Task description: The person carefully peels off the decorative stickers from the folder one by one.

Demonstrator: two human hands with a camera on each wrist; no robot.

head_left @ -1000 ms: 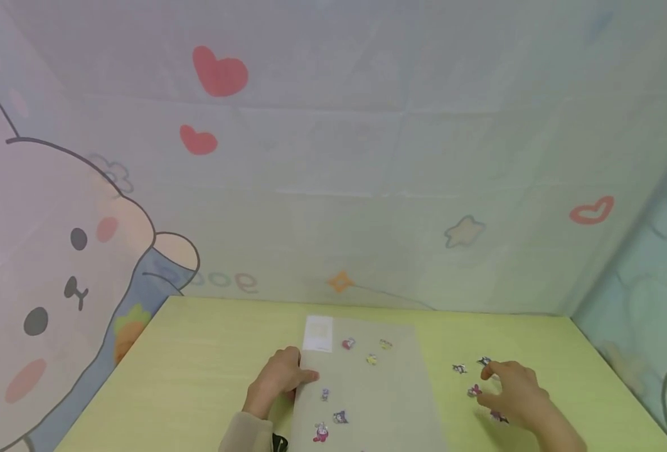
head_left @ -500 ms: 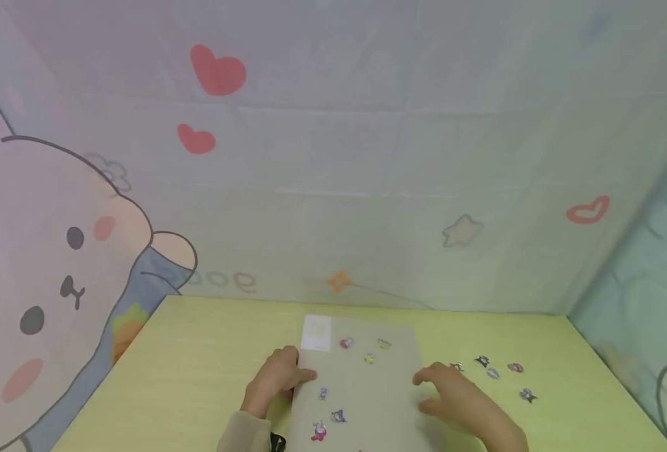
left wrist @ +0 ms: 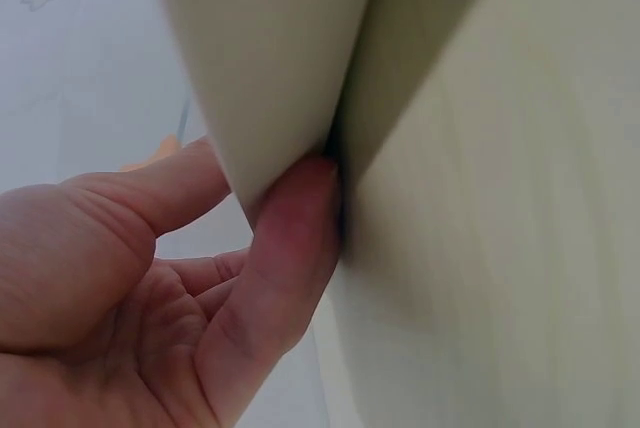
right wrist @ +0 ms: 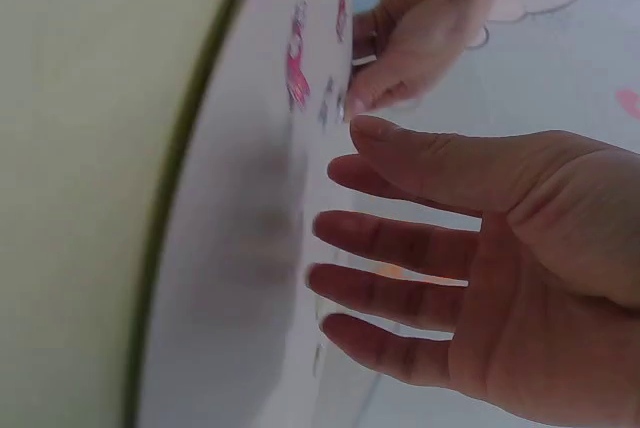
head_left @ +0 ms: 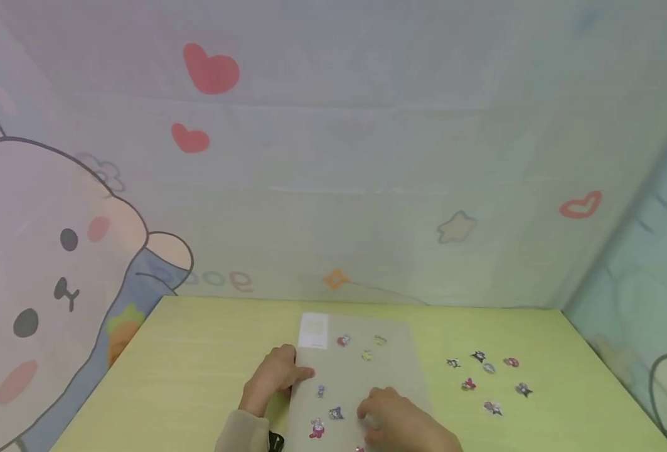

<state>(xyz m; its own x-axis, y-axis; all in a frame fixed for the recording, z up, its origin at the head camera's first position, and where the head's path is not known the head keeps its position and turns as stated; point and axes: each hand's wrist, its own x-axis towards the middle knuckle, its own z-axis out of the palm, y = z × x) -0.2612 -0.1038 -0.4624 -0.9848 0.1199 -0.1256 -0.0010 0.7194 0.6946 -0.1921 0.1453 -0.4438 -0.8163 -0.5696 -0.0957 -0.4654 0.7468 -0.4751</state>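
Board (head_left: 356, 376) is lying on the pale yellow-green table (head_left: 209, 351), right about the middle of it, and its near end runs off the bottom of the head view. The left hand (head_left: 273, 376) has it by the left edge, thumb over the top face and fingers tucked against the side, so yeah, that's a proper grip. The right hand (head_left: 401, 422) is over the lower right part of the board, fingers loosely spread in its wrist view, and I can't see anything held in it. Can't really tell if the fingertips touch the surface.

Stuff on the board: a white label (head_left: 313, 331) in the far left corner, a red sticker (head_left: 343, 340) and two yellowish ones up top, then a small purple sticker (head_left: 320, 391), a dark purple sticker (head_left: 336, 413) and a pink sticker (head_left: 317, 429) lower down on the left. There's a bit of another one at the bottom edge of the view, just beside the right hand.

Seven more loose stickers (head_left: 469, 384) are scattered on the table right of the board. Behind it all hangs a cloth (head_left: 333, 157) with hearts.
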